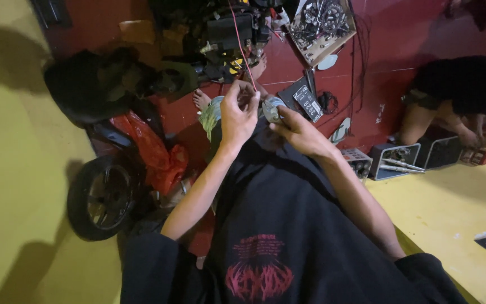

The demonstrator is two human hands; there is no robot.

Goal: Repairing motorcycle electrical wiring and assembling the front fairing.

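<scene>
Dark red floor (pixel 400 39) fills the upper part of the head view, with yellow painted surfaces (pixel 7 169) on both sides. Above the lap of the person's black printed shirt (pixel 271 225), the left hand (pixel 237 115) is raised, its fingers (pixel 243 95) pinched on a thin red wire (pixel 242 50) that runs up toward a dark cluttered machine body (pixel 226 34). The right hand (pixel 299 132) sits just beside it, its fingers grasping a small round grey metal part (pixel 271 108) held between the two hands; whether the wire joins that part cannot be told.

Left of the arms lies a small black rubber wheel (pixel 102 194) next to a crumpled red-orange plastic bag (pixel 153 149) and a black bundle of cloth (pixel 85 84). Bare feet (pixel 202 100) show on the floor beyond the hands. Farther up stands an open cardboard box of dark metal parts (pixel 322 25), and near it lies a flat black plate with a white label (pixel 305 100). To the right, grey open-fronted metal boxes (pixel 395 160) stand at the edge of the yellow surface, and another person in black clothing (pixel 462 90) crouches well apart.
</scene>
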